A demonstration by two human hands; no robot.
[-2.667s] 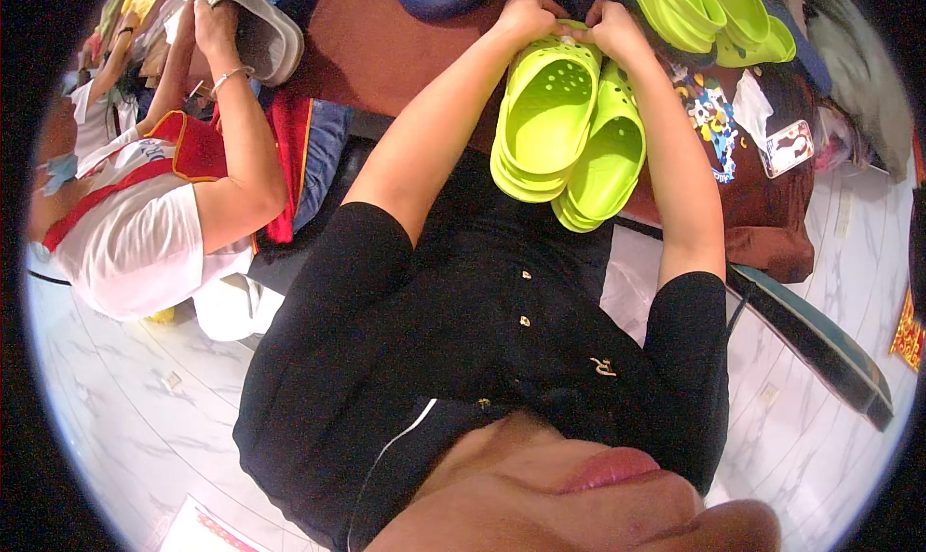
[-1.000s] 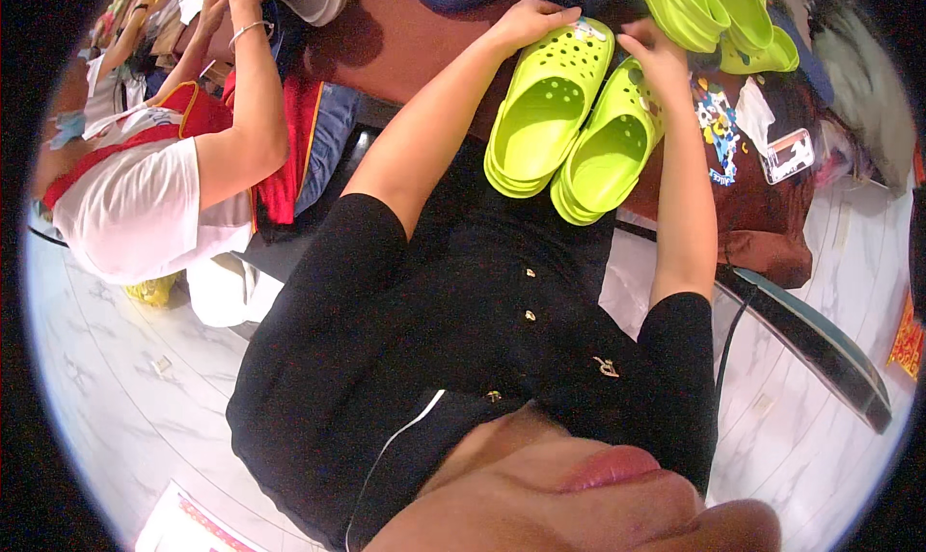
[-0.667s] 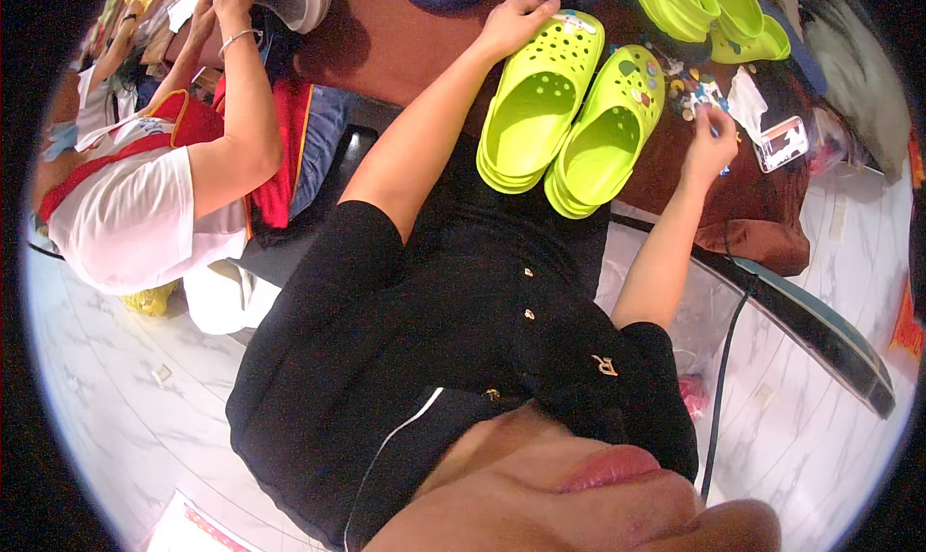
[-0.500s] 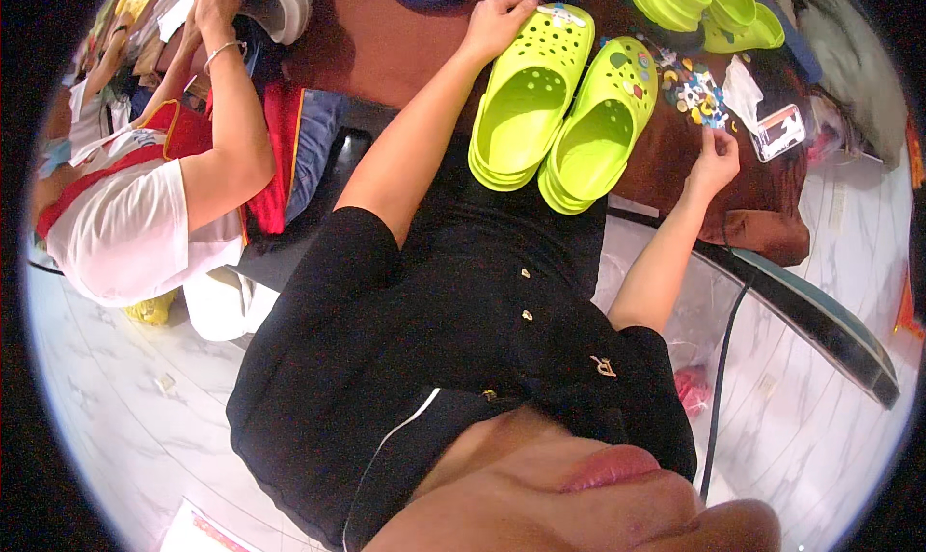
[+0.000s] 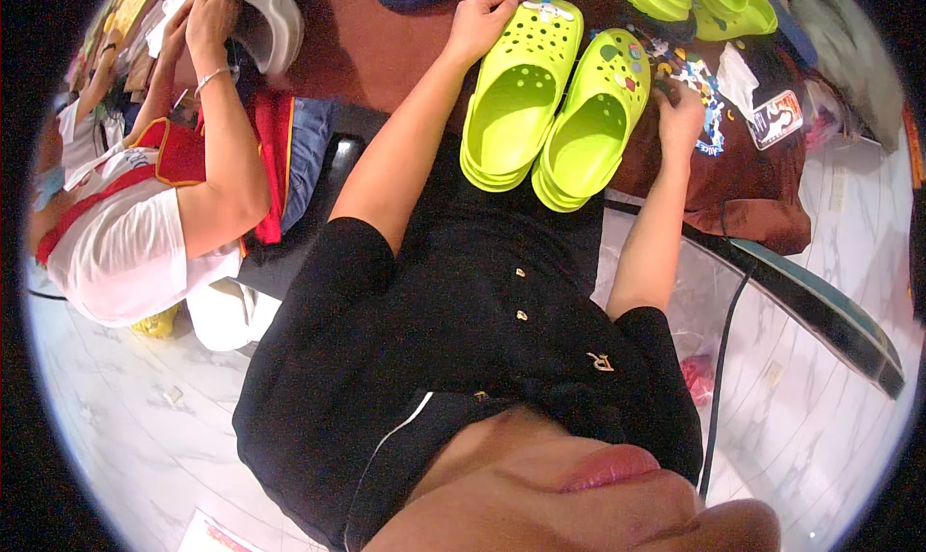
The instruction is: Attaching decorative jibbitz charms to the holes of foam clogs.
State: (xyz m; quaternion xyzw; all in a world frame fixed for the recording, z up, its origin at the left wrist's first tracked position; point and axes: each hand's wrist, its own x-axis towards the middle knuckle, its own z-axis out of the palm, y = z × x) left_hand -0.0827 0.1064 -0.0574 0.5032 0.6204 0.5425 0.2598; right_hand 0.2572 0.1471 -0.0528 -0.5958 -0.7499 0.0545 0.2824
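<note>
Left hand: half bent against the left clog, probably steadying it; whether your grip closes, cannot tell.
Right hand: fingers nearly together beside the right clog; whether you hold anything, cannot tell.
Clog position: between your hands, toes away from you, presumably keeping decorated tops accessible.
Loose charms: on the worktop around your right hand, presumably for easy reach.

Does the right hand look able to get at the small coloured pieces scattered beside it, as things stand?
Probably yes: the right hand is close beside the small coloured pieces on the brown cloth, and nothing visible blocks the way between them.
</note>
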